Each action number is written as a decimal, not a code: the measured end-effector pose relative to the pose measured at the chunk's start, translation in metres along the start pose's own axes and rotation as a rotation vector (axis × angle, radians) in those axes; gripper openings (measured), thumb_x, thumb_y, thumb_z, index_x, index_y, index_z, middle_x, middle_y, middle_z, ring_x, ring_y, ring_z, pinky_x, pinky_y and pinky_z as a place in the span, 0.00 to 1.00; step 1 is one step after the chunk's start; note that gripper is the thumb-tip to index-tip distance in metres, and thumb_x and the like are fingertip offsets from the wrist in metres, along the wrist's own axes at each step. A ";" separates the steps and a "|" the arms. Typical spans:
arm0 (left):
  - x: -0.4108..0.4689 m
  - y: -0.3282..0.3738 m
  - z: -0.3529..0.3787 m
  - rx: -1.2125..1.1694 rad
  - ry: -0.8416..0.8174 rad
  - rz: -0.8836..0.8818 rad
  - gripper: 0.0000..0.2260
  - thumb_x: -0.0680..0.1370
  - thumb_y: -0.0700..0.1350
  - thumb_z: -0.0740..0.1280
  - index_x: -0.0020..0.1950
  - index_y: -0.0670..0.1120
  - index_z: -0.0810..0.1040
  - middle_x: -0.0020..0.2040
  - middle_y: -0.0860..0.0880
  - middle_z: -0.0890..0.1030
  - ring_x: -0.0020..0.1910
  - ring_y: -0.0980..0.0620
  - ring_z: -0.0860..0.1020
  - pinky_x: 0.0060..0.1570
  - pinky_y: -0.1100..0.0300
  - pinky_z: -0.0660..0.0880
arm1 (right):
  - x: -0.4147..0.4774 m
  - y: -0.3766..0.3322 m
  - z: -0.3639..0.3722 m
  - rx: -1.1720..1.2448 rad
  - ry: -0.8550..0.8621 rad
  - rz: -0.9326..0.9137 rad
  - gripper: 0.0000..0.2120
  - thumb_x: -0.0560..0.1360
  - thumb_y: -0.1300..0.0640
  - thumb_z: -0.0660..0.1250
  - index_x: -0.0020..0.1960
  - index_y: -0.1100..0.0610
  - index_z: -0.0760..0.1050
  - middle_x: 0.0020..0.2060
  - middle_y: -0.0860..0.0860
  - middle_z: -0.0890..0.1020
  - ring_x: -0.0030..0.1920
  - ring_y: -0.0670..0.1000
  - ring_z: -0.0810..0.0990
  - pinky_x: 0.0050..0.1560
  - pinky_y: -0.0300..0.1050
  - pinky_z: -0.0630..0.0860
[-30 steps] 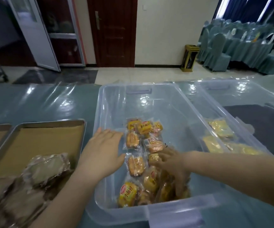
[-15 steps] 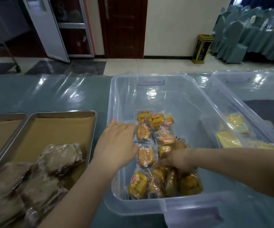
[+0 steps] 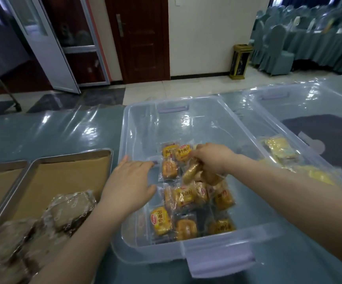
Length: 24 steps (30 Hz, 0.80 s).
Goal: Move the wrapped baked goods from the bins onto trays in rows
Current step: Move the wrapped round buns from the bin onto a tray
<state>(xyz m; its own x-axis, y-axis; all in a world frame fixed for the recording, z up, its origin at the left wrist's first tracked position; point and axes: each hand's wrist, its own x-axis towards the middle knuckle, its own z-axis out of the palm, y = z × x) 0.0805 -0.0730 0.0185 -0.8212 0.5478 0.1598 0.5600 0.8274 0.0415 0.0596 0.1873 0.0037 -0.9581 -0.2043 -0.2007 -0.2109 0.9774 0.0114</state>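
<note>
Left hand (image 3: 128, 188) and right hand (image 3: 213, 160) are both showing bare, uncovered from fingertips to wrist. Left forearm (image 3: 79, 242) and right forearm (image 3: 289, 185) are likewise showing bare along all of their visible length, up to the frame edges. Surfaces are appearing smooth and even. Fingers are looking slender; nails are blurring too much to describe.
</note>
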 end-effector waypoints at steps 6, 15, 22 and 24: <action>0.017 0.015 -0.020 0.193 -0.221 -0.134 0.21 0.76 0.55 0.61 0.68 0.54 0.66 0.60 0.51 0.77 0.59 0.47 0.73 0.46 0.56 0.68 | -0.006 0.015 -0.016 0.011 0.141 0.264 0.18 0.65 0.61 0.71 0.50 0.51 0.67 0.46 0.51 0.74 0.40 0.54 0.72 0.35 0.46 0.66; 0.112 0.069 0.063 -0.015 -0.584 -0.065 0.12 0.75 0.53 0.67 0.44 0.44 0.75 0.46 0.47 0.78 0.41 0.49 0.75 0.39 0.57 0.72 | 0.000 0.012 -0.001 -0.158 0.054 0.334 0.15 0.75 0.67 0.60 0.60 0.56 0.71 0.51 0.52 0.79 0.51 0.56 0.78 0.37 0.46 0.67; 0.088 0.033 0.143 -0.081 -0.677 -0.068 0.47 0.67 0.59 0.73 0.77 0.54 0.47 0.78 0.48 0.43 0.76 0.43 0.43 0.72 0.39 0.50 | 0.008 0.011 0.012 -0.124 -0.023 0.324 0.33 0.75 0.69 0.58 0.76 0.51 0.51 0.36 0.52 0.72 0.33 0.54 0.71 0.27 0.45 0.62; 0.083 0.030 0.150 -0.174 -0.715 -0.131 0.49 0.67 0.59 0.73 0.77 0.55 0.45 0.78 0.48 0.43 0.76 0.43 0.44 0.72 0.39 0.52 | 0.011 0.011 0.024 -0.162 -0.068 0.275 0.31 0.76 0.68 0.56 0.75 0.50 0.56 0.44 0.53 0.77 0.43 0.55 0.77 0.33 0.46 0.68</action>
<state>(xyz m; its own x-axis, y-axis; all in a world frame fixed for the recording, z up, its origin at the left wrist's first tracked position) 0.0121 0.0157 -0.1148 -0.7203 0.4418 -0.5348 0.4130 0.8925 0.1811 0.0513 0.1970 -0.0221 -0.9694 0.0752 -0.2335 0.0205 0.9733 0.2285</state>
